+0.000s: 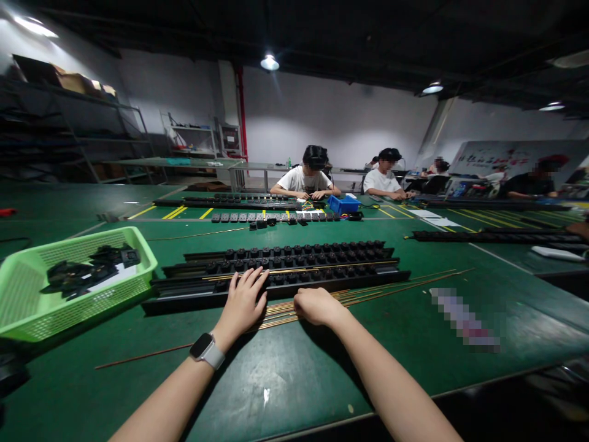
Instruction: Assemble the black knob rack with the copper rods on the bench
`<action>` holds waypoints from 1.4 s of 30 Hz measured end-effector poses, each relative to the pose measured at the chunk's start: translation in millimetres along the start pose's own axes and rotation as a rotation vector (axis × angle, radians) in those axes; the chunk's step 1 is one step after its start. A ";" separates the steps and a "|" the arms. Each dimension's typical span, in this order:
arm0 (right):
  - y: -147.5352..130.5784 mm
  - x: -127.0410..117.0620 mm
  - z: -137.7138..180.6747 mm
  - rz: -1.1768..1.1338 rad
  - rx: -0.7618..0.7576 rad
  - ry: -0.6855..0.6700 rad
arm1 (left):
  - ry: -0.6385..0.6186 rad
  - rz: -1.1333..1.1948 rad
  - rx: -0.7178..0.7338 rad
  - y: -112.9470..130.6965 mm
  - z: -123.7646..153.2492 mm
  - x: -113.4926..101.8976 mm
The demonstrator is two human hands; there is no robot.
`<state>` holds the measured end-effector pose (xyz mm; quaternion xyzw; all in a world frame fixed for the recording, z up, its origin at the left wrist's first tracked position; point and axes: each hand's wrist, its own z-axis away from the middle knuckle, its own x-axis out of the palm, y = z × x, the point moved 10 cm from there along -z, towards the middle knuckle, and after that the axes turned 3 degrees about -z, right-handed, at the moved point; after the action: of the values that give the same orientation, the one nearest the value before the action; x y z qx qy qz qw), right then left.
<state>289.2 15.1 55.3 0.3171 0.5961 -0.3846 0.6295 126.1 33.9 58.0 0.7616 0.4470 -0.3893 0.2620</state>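
Observation:
My left hand (243, 302), with a watch on the wrist, lies flat with its fingers stretched out over the near edge of a long black strip (276, 279) set with rows of black sockets. My right hand (315, 306) is curled closed on a bundle of thin copper rods (368, 288) that lies on the green table just in front of the strips. Whether its fingers grip a rod is hidden. More black socket strips (294, 253) lie stacked behind the first one.
A light green basket (27, 307) with black parts stands at the left. A single copper rod (138, 356) lies near my left arm. Farther socket pieces (276, 217) and a blue bin (344, 204) sit beyond. Several people work at tables behind.

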 end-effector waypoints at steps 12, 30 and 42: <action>-24.9 17.2 2.8 0.284 -0.250 0.059 | 0.011 0.014 0.005 -0.4 -0.5 0.2; 83.3 -86.1 32.3 -0.308 -0.270 0.734 | 0.028 0.006 0.046 -4.6 -3.1 -4.8; 157.2 -33.9 22.3 -0.326 -0.119 0.759 | 0.032 0.080 0.020 -12.4 -8.3 -13.2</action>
<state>436.2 78.7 81.6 0.3007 0.8494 -0.3000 0.3131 114.2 39.6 72.9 0.7876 0.4163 -0.3709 0.2624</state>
